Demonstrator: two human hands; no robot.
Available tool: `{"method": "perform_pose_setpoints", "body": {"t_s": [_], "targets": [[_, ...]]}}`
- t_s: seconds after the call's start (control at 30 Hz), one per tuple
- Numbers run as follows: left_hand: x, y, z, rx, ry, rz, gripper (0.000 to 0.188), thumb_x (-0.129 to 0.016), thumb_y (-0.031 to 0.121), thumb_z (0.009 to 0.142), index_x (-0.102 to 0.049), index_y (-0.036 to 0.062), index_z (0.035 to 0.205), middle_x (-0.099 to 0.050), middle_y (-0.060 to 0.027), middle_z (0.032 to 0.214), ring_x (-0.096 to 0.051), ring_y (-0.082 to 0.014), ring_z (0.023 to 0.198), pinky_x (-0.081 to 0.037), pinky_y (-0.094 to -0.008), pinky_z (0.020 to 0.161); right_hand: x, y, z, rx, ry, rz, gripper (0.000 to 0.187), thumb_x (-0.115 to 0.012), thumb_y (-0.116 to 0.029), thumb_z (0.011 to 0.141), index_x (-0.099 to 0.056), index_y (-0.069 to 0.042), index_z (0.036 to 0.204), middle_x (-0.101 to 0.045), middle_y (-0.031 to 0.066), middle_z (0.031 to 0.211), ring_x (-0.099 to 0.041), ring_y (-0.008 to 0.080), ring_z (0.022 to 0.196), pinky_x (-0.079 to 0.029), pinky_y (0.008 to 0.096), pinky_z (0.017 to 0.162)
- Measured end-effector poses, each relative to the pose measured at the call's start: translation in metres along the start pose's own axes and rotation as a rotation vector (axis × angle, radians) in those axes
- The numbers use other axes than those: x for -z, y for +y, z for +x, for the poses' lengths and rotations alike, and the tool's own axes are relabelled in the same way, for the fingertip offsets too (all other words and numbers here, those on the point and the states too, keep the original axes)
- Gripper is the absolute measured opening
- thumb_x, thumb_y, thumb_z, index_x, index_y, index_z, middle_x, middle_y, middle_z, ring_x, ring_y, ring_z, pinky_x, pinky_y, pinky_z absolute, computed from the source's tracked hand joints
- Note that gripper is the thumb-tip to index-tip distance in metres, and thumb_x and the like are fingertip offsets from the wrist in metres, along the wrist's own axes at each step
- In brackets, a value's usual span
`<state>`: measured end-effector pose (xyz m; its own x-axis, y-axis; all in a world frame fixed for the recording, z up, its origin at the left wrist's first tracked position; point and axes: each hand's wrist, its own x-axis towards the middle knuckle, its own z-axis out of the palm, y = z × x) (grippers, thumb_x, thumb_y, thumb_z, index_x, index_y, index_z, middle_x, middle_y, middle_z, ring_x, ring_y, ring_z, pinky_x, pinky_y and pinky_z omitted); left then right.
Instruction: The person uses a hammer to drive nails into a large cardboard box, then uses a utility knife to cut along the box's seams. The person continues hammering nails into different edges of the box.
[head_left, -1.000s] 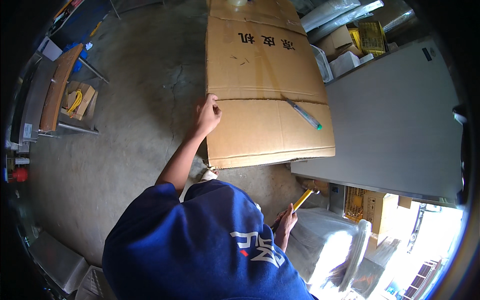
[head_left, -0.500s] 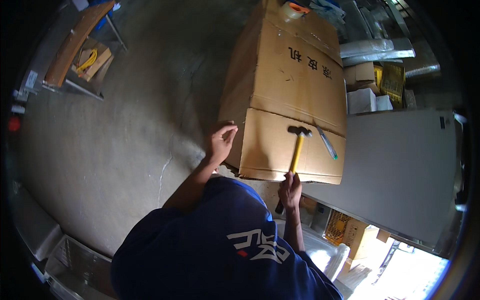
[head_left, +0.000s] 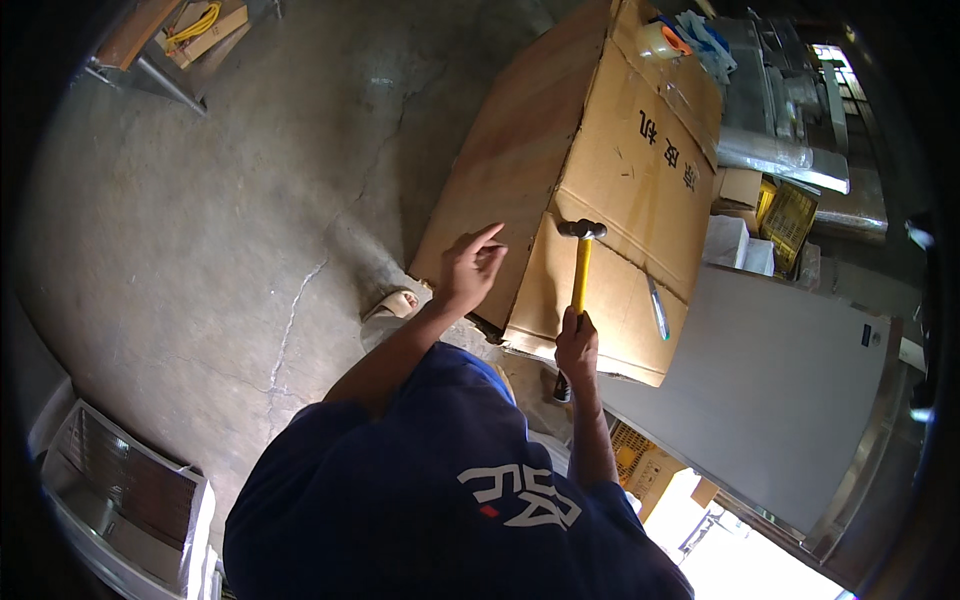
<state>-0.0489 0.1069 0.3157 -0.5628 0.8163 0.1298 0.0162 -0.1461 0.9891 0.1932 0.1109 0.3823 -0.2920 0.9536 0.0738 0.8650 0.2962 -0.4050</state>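
Observation:
My right hand (head_left: 577,347) is closed round the handle of a hammer (head_left: 581,275) with a yellow shaft and dark metal head. The head is over the near part of a large brown cardboard box (head_left: 620,200), and whether it touches is unclear. To the left, beside the box's side, my left hand (head_left: 472,272) is raised with its index finger stretched out and the other fingers partly curled. Nothing shows in it. A utility knife (head_left: 659,309) lies on the box top, right of the hammer.
A tape roll (head_left: 664,41) sits at the box's far end. On the right stands a grey-topped cabinet (head_left: 760,400), with a yellow crate (head_left: 786,222) and wrapped goods beyond. A shoe (head_left: 390,305) is on the concrete floor left of the box. A metal-framed bin (head_left: 130,490) stands lower left.
The view has turned, so the box now slants and more of its left side shows. My left hand's index finger has stretched out from a curled pose. The hammer stays in my right hand.

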Motion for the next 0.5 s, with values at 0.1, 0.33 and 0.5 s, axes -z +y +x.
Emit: {"method": "perform_pose_setpoints", "body": {"t_s": [0.1,0.33,0.5], "targets": [[-0.028,0.009,0.015,0.019,0.014,-0.020,0.019,-0.074,0.009,0.090,-0.072,0.0062,0.109,-0.072,-0.0100,0.093,-0.072,-0.0175,0.079,-0.057,-0.0293,0.068,0.003,-0.005,0.006,-0.064,-0.063,0.000,0.036,-0.053,-0.028,0.105,-0.058,0.004,0.089,-0.056,0.0229,0.064,-0.057,0.0417,0.058,-0.043,0.0485,0.054],[-0.074,0.008,0.042,-0.112,-0.022,0.081,0.009,-0.078,0.015,0.088,-0.076,0.0086,0.094,-0.073,-0.0063,0.087,-0.068,-0.0201,0.077,-0.055,-0.0327,0.070,0.001,-0.004,0.002,-0.140,-0.049,0.109,0.042,-0.052,-0.033,0.105,-0.058,0.003,0.086,-0.055,0.0220,0.062,-0.056,0.0401,0.056,-0.043,0.0478,0.053],[-0.098,-0.022,0.051,-0.129,-0.148,0.004,0.010,-0.078,0.016,0.088,-0.077,0.0087,0.095,-0.067,-0.0063,0.093,-0.062,-0.0220,0.093,-0.050,-0.0348,0.082,-0.002,0.000,-0.002,-0.446,-0.130,0.371,0.046,-0.046,-0.041,0.107,-0.054,-0.003,0.084,-0.045,0.0042,0.055,-0.045,0.0146,0.042,-0.039,0.0335,0.042]]}}
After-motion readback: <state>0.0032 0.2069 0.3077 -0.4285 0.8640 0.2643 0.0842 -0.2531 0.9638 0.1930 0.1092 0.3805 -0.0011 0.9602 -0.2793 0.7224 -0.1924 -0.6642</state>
